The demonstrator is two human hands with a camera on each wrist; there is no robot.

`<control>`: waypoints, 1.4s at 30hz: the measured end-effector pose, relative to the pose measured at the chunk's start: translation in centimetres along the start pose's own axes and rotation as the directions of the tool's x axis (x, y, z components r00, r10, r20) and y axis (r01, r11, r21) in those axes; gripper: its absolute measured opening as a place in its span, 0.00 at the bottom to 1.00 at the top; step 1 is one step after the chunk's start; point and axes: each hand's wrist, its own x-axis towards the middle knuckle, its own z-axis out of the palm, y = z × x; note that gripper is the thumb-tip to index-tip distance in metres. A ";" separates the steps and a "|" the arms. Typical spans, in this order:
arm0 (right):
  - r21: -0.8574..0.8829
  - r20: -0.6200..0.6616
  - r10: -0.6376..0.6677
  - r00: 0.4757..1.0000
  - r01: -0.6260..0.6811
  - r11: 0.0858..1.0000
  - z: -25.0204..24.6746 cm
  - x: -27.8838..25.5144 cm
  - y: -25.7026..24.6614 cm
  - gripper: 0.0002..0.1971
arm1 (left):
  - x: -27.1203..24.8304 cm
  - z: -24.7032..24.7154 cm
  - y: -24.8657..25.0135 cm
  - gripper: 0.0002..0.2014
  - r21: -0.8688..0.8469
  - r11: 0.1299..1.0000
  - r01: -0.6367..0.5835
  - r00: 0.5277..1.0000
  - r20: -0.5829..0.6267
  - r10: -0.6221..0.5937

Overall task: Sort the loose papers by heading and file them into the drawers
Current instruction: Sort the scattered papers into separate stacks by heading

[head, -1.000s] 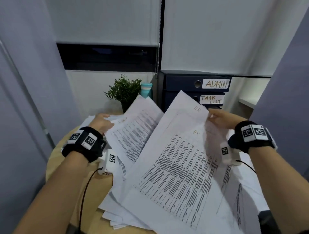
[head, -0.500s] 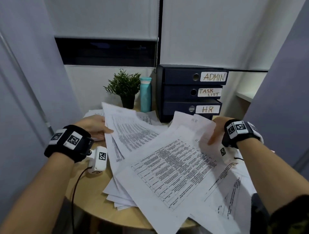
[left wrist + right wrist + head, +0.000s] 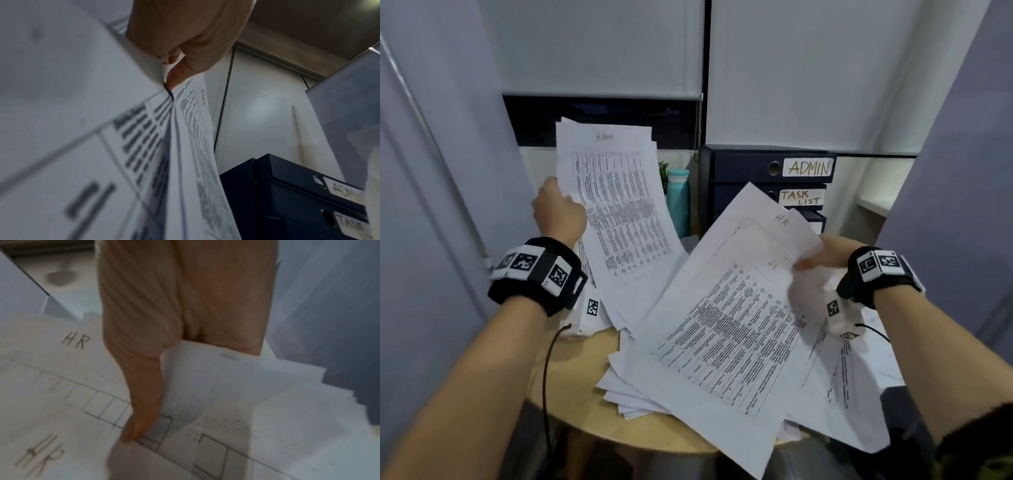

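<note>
My left hand [image 3: 558, 212] grips a small sheaf of printed sheets headed Admin [image 3: 616, 205] by its left edge and holds it upright above the table. In the left wrist view the thumb [image 3: 180, 71] pinches those Admin sheets [image 3: 197, 129]. My right hand [image 3: 825, 255] pinches the top right corner of sheets headed HR [image 3: 732, 315], tilted up over the pile. The right wrist view shows the thumb [image 3: 141, 386] on top of the HR sheets [image 3: 61, 386]. A dark drawer unit [image 3: 743, 171] stands at the back with labels ADMIN [image 3: 809, 167] and TASK LIST [image 3: 800, 198]; its bottom drawer is hidden behind the paper.
More loose papers [image 3: 630, 394] lie stacked on the round wooden table [image 3: 575, 380]. A teal bottle [image 3: 678, 202] and a small plant [image 3: 663, 173] stand left of the drawers. Grey partition panels close in on both sides.
My left hand has lifted the Admin sheets from lying on the pile to upright. My right hand has raised the HR sheets again, which now hide the HR drawer label.
</note>
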 end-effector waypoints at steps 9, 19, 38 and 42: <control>0.032 -0.162 -0.248 0.955 0.256 0.966 -3.6 -2.3 -6.2 0.16 | 0.9 2.2 2.8 0.12 -0.387 0.910 0.146 0.966 0.256 -0.046; -0.257 -0.015 -0.266 0.964 0.253 0.933 -2.8 -1.3 -9.3 0.12 | -5.5 5.9 2.9 0.17 -0.109 0.904 0.414 0.476 0.872 -0.113; 0.128 0.103 -0.079 0.992 0.065 0.990 2.2 -0.8 -4.3 0.42 | -4.7 6.6 -1.5 0.24 -0.328 0.840 0.433 0.495 0.865 0.082; 0.115 0.303 -0.107 0.947 0.075 0.991 2.6 -0.5 -4.0 0.41 | -4.7 6.6 -1.8 0.06 -0.331 0.854 0.400 0.456 0.881 0.127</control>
